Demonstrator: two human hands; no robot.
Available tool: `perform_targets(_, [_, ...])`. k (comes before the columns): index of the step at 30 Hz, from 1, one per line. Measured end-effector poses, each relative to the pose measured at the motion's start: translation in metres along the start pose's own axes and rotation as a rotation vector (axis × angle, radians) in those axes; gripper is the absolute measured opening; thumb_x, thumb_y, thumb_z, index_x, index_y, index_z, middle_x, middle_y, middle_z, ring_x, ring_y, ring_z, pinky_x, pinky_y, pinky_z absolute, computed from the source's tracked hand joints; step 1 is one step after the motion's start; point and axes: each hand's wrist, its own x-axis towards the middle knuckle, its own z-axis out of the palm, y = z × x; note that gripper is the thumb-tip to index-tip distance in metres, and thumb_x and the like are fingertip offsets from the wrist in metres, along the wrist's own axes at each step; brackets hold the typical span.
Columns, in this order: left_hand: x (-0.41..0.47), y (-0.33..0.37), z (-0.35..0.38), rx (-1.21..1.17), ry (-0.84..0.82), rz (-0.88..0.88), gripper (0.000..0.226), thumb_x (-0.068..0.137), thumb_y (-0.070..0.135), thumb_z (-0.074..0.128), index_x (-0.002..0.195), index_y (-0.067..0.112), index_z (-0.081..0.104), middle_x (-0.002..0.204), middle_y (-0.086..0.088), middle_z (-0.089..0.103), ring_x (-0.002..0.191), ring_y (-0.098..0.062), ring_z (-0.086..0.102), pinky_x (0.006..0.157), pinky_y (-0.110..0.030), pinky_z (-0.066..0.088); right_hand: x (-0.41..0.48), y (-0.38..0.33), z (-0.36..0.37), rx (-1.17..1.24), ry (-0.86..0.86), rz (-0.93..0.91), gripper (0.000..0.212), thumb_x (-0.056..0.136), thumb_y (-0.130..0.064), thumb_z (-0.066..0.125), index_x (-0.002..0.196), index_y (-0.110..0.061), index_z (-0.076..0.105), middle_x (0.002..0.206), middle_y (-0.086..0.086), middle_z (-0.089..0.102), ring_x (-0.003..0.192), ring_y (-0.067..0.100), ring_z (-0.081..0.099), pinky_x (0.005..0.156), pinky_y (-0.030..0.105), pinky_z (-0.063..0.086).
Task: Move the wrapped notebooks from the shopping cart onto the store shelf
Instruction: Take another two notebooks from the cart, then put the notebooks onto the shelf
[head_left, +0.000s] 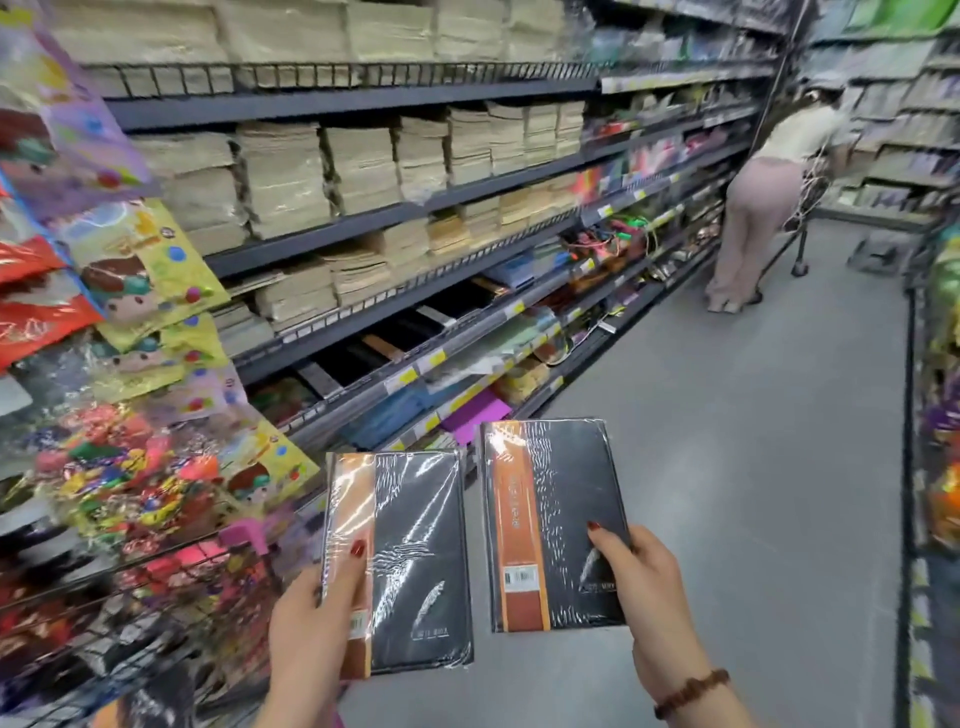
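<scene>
Left hand (311, 618) and right hand (641, 582) each grip one wrapped notebook (410, 561) (558, 519) right of the shelf (395, 306); slide each flat onto the matching dark stack, thumbs clear.

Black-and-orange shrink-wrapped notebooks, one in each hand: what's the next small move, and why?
Probably carry both left toward the dark metal shelf holding similar black notebooks. The left hand and right hand each grip a black-and-orange shrink-wrapped notebook over the aisle floor.

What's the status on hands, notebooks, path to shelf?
Left hand gripping one wrapped notebook. Right hand gripping second wrapped notebook. Both held over aisle floor, not yet shelved. Store shelf at left, nothing between.
</scene>
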Motion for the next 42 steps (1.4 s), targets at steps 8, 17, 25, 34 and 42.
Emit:
perform_targets(8, [0.039, 0.037, 0.071, 0.016, 0.003, 0.004, 0.022, 0.088, 0.037, 0.062, 0.074, 0.021, 0.068, 0.080, -0.007, 0.068, 0.085, -0.028, 0.061, 0.076, -0.036, 0.042, 0.072, -0.009, -0.025, 0.004, 0.026, 0.023, 0.012, 0.085, -0.014, 0.064, 0.075, -0.008, 0.063, 0.073, 0.015, 0.062, 0.068, 0.026, 0.059, 0.068, 0.042, 0.051])
perform_targets(17, [0.135, 0.049, 0.171, -0.074, 0.037, -0.040, 0.041, 0.087, 0.041, 0.062, 0.066, 0.006, 0.064, 0.069, -0.013, 0.066, 0.065, -0.028, 0.057, 0.059, -0.034, 0.037, 0.210, -0.021, -0.011, -0.079, 0.010, 0.046, 0.017, 0.083, -0.014, 0.066, 0.073, -0.003, 0.058, 0.070, 0.011, 0.057, 0.066, 0.021, 0.053, 0.063, 0.032, 0.042])
perform_targets(25, [0.198, 0.075, 0.226, -0.111, 0.101, -0.106, 0.024, 0.087, 0.041, 0.062, 0.079, 0.018, 0.064, 0.082, -0.009, 0.067, 0.077, -0.030, 0.062, 0.069, -0.037, 0.045, 0.310, -0.038, 0.006, -0.087, -0.079, 0.083, 0.021, 0.083, -0.015, 0.066, 0.086, 0.006, 0.061, 0.074, 0.013, 0.061, 0.069, 0.022, 0.055, 0.068, 0.034, 0.044])
perform_targets(34, [0.242, 0.095, 0.293, -0.122, 0.262, -0.169, 0.029, 0.087, 0.039, 0.062, 0.078, 0.012, 0.065, 0.074, -0.009, 0.066, 0.067, -0.028, 0.058, 0.064, -0.036, 0.042, 0.436, -0.063, 0.020, -0.138, -0.285, 0.082, 0.011, 0.085, -0.009, 0.063, 0.075, -0.006, 0.064, 0.065, 0.005, 0.061, 0.058, 0.016, 0.056, 0.056, 0.025, 0.045])
perform_targets(42, [0.248, 0.118, 0.347, -0.140, 0.465, -0.176, 0.024, 0.091, 0.031, 0.058, 0.081, 0.011, 0.067, 0.072, -0.006, 0.063, 0.063, -0.018, 0.053, 0.043, -0.014, 0.039, 0.533, -0.080, 0.034, -0.219, -0.530, 0.166, 0.015, 0.085, -0.015, 0.065, 0.083, -0.001, 0.062, 0.077, 0.013, 0.063, 0.070, 0.023, 0.057, 0.067, 0.035, 0.046])
